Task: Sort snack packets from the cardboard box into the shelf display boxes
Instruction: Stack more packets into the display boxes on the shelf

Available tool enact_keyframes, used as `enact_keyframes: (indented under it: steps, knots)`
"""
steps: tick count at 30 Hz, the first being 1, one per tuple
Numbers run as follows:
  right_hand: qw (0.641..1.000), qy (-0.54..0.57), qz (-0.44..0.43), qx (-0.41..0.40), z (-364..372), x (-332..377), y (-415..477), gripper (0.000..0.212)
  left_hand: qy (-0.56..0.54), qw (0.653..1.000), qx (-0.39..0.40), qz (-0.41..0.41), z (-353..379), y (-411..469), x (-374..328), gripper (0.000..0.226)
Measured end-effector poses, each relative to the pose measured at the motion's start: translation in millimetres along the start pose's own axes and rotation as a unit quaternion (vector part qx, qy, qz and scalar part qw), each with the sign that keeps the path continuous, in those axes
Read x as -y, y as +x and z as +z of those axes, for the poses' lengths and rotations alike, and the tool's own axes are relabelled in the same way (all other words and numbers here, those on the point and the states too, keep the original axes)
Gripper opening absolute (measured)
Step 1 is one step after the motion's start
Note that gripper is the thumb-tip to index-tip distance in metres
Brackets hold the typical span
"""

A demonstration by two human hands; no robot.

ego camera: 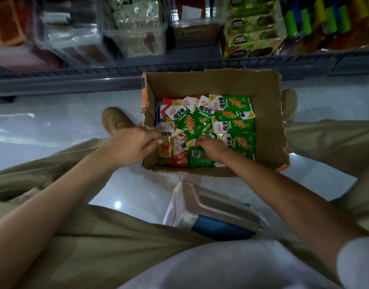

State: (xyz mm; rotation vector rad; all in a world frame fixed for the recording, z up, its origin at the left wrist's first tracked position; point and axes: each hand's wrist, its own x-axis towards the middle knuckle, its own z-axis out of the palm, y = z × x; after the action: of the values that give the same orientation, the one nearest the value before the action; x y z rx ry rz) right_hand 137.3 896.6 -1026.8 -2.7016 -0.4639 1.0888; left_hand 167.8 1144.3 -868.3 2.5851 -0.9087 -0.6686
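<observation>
Cardboard box [267,126]: open on the floor, with a heap of green and orange snack packets [233,122] inside.
Left hand [135,142]: at the box's near left corner, its grip pinched shut on one yellow packet [166,142], which it holds upright.
Right hand [212,148]: inside the box near its front wall, fingers curled, it seems, round a green packet [197,157].
Shelf display boxes [137,34]: beyond the box's far wall, blurred.
Step, as I judge: picking packets out by kind.
Next move: lift them clear of the heap and carry each to the display box of its kind. Which box that is, I cannot tell.
</observation>
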Motion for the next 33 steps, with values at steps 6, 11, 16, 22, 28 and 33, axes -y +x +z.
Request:
enact_keyframes:
  steps: [6,11,16,22,28,33]
  knots:
    - [0.999,0.027,-0.023,-0.024,-12.3,-6.8,-4.9,0.036,-0.013,0.999,0.014,-0.045,-3.7,-0.4,-3.0,0.030]
    - [0.937,0.265,-0.045,-0.225,-46.6,9.0,-32.7,0.010,-0.292,0.936,0.038,-0.191,-2.3,5.9,-14.9,0.026]
    - [0.852,0.333,-0.213,-0.344,-65.8,52.8,-59.4,0.020,-0.616,0.714,0.047,-0.329,0.3,10.7,-25.6,0.032]
    - [0.911,0.254,-0.210,-0.249,-58.2,59.0,-49.6,0.036,-0.632,0.707,-0.043,-0.315,8.4,8.1,-24.0,0.067]
    - [0.983,0.177,0.032,0.026,-37.3,0.2,-17.4,0.053,-0.498,0.816,-0.021,-0.292,13.7,5.9,-20.7,0.068]
    - [0.992,0.109,0.052,0.042,-7.6,-0.7,-10.7,0.060,-0.383,0.895,-0.048,-0.222,17.9,4.0,-19.0,0.068]
